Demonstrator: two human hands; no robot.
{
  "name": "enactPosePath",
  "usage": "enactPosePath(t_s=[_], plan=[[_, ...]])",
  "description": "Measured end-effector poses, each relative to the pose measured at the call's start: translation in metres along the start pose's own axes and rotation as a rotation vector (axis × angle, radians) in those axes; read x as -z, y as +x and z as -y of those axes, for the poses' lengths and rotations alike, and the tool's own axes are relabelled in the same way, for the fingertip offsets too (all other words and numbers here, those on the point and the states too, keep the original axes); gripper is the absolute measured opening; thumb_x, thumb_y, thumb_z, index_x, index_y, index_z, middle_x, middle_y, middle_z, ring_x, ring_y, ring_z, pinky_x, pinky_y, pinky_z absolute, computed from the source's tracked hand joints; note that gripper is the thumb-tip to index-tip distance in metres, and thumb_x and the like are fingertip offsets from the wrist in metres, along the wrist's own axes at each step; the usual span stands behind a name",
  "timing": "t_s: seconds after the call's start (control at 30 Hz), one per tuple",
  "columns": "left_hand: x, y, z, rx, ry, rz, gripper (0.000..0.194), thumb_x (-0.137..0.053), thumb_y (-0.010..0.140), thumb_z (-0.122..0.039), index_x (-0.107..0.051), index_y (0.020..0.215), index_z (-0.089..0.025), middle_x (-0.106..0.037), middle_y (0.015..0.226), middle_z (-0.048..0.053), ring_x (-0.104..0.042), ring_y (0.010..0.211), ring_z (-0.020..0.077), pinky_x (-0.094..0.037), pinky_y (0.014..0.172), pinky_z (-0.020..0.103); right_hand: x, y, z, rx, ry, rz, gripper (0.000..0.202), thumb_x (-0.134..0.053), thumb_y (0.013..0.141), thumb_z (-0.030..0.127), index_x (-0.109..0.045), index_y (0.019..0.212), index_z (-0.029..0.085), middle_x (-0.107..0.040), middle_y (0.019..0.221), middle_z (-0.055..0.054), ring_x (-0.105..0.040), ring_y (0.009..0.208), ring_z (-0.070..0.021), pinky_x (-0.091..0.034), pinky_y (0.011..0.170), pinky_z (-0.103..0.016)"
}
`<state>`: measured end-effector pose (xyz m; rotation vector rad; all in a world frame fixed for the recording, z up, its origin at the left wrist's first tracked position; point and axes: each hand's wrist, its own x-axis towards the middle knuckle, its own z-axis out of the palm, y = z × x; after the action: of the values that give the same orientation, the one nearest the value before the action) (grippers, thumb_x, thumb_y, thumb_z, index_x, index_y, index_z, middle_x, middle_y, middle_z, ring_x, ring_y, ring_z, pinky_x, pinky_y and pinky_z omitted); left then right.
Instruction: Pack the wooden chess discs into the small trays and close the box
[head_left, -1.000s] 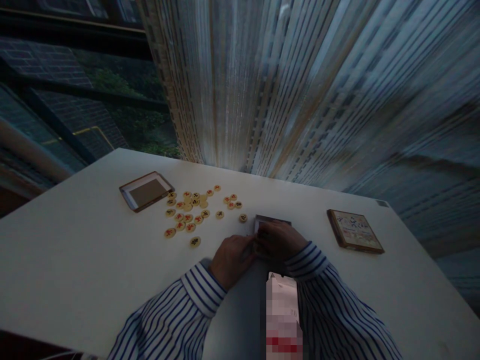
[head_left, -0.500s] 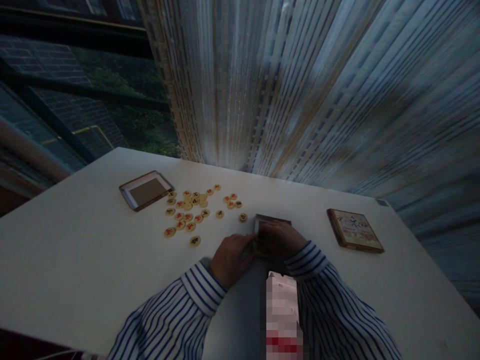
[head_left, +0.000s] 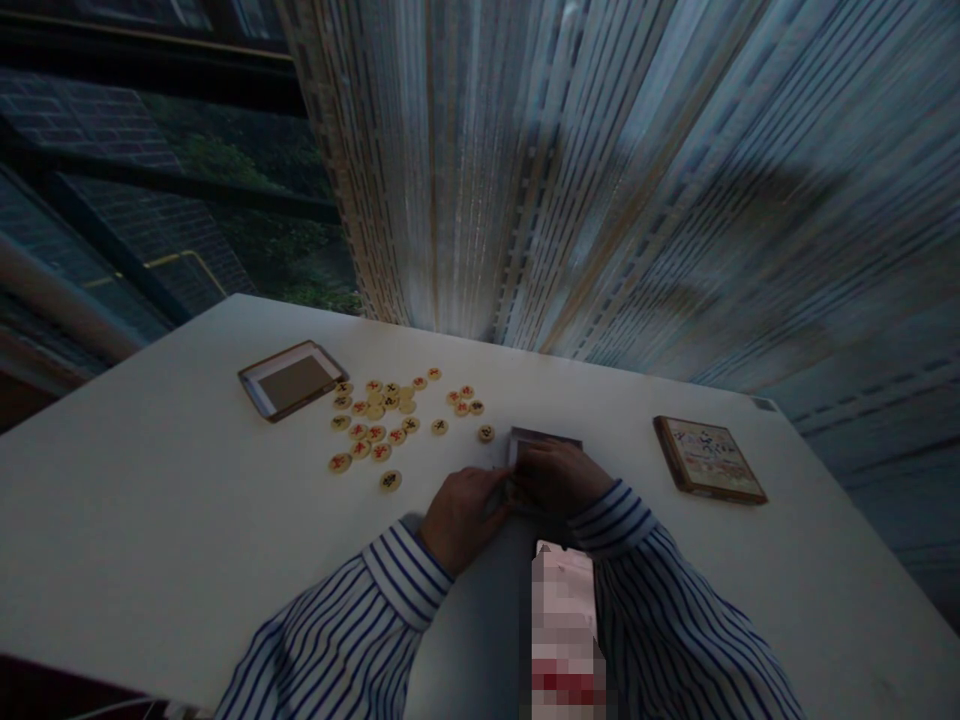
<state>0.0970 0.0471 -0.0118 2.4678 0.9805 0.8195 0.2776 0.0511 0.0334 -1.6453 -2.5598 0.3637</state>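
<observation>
My left hand point(head_left: 463, 518) and my right hand point(head_left: 559, 478) meet over a shallow grey box point(head_left: 546, 436) on the white table. Fingers of both hands are closed together at the box's near left part, and what they pinch is hidden in shadow. Most of the box lies under my right hand. To the left, several round game pieces point(head_left: 376, 434) with red or black characters are spread about; a few show blank faces. One black-marked piece point(head_left: 486, 433) lies just left of the box.
An open tray point(head_left: 270, 405) rests at the back left of the white table point(head_left: 187, 480). A flat printed box point(head_left: 712, 460) lies on the right. Between my forearms is a lit phone point(head_left: 566, 600). A striped curtain point(head_left: 480, 180) hangs behind.
</observation>
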Motion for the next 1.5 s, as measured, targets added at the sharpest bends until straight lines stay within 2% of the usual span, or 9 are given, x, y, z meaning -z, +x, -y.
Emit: enactPosePath(t_s=[0.57, 1.37, 1.5], plan=[[0.0, 0.0, 0.0, 0.017, 0.009, 0.028, 0.037, -0.059, 0.074, -0.022, -0.055, 0.11, -0.016, -0.068, 0.095, 0.01, -0.063, 0.088, 0.0225, -0.05, 0.076, 0.035, 0.005, -0.001, 0.003, -0.013, 0.021, 0.04, 0.012, -0.056, 0.077, 0.018, -0.068, 0.081, 0.017, -0.065, 0.08, -0.006, -0.057, 0.072, -0.0146, -0.037, 0.062, -0.024], [0.0, -0.001, 0.001, 0.0, 0.014, -0.002, 0.034, -0.058, 0.075, -0.024, -0.055, 0.108, -0.016, -0.068, 0.094, 0.01, -0.063, 0.086, 0.0228, -0.05, 0.074, 0.036, 0.007, -0.001, 0.005, -0.004, 0.008, 0.063, 0.011, -0.058, 0.075, 0.019, -0.067, 0.081, 0.017, -0.065, 0.08, -0.005, -0.057, 0.071, -0.0148, -0.037, 0.061, -0.024], [0.002, 0.0, 0.0, 0.012, 0.013, 0.003, 0.036, -0.058, 0.075, -0.026, -0.054, 0.11, -0.018, -0.068, 0.096, 0.009, -0.063, 0.087, 0.0223, -0.05, 0.074, 0.035, 0.013, -0.003, 0.004, -0.044, -0.005, 0.005, 0.013, -0.055, 0.078, 0.019, -0.065, 0.086, 0.017, -0.065, 0.085, -0.006, -0.057, 0.074, -0.0149, -0.038, 0.064, -0.024]])
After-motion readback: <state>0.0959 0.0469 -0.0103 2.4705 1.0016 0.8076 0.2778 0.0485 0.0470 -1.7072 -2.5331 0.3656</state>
